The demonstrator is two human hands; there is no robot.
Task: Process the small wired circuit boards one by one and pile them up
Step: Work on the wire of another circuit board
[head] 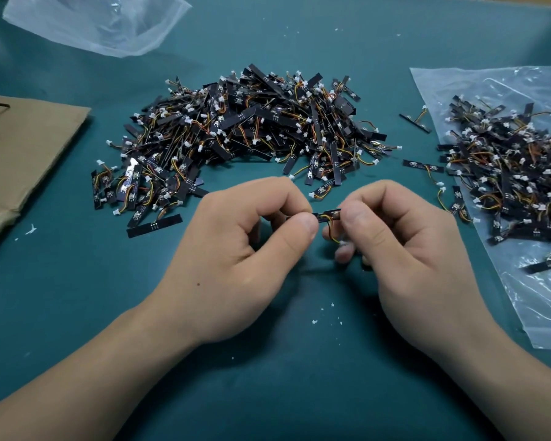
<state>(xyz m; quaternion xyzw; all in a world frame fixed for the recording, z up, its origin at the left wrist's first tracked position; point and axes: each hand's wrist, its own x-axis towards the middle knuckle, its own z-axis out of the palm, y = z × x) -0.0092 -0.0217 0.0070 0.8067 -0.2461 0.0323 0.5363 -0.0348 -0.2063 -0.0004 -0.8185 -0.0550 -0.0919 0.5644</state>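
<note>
The circuit board [327, 215] was a thin, stiff black strip, light and (I judged) easy to snap, with a soft wire tail [331, 237] dangling below it, so the bare ends were the spots to grip. My left hand [236, 249] pinched its left end between thumb and forefinger and my right hand [404, 249] pinched its right end. The other fingers were curled, above the middle of the mat [77, 297], on the near side of the big pile [252, 128].

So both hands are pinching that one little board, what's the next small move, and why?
Probably a small bend or snap at the bare middle of the circuit board: the left hand pinches one end, the right hand the other, with only a short stretch showing between the thumbs and its wire hanging below. That is a guess.
</note>
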